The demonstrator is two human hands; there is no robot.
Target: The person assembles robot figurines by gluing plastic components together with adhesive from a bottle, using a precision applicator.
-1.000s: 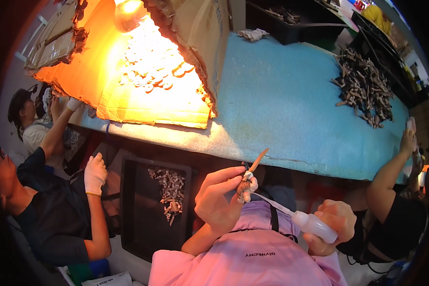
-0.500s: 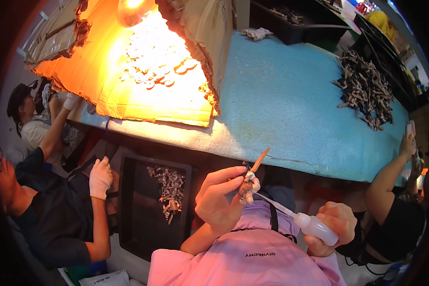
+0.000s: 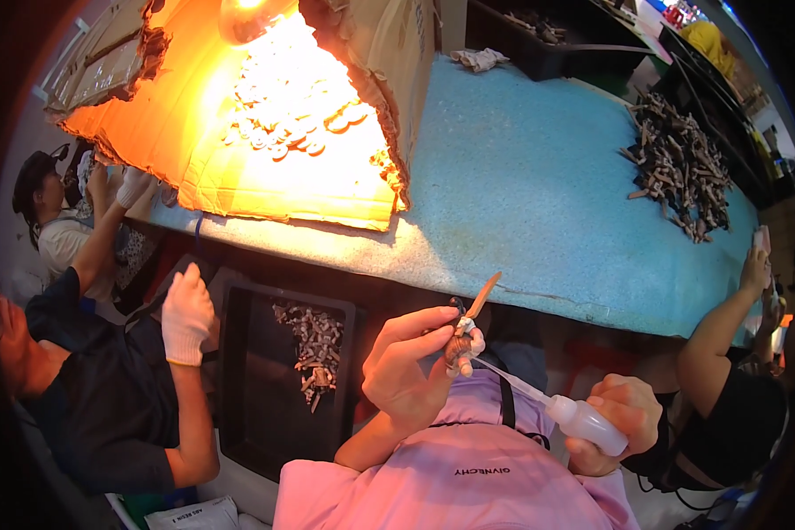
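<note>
My left hand (image 3: 405,369) pinches a small brown-and-white figurine (image 3: 459,350) between thumb and fingers, in front of my pink shirt. A flat, tan, blade-shaped part (image 3: 484,296) sticks up from it, and a small black piece shows near my fingertips. My right hand (image 3: 634,408) is wrapped round a translucent white squeeze bottle (image 3: 592,426) held at a slant. Its long thin nozzle (image 3: 512,382) points up and left, with the tip at or very close to the figurine's lower side. The exact contact is too small to tell.
A blue-covered table (image 3: 521,194) lies ahead, with a pile of small brown parts (image 3: 680,168) at right. A torn cardboard box (image 3: 291,208) holds pieces under a glowing lamp. A black tray (image 3: 265,424) of parts is at lower left. Co-workers sit on both sides.
My hands, the figurine and the bottle stay almost still. At left, a co-worker's gloved hand has risen slightly and that person has shifted.
</note>
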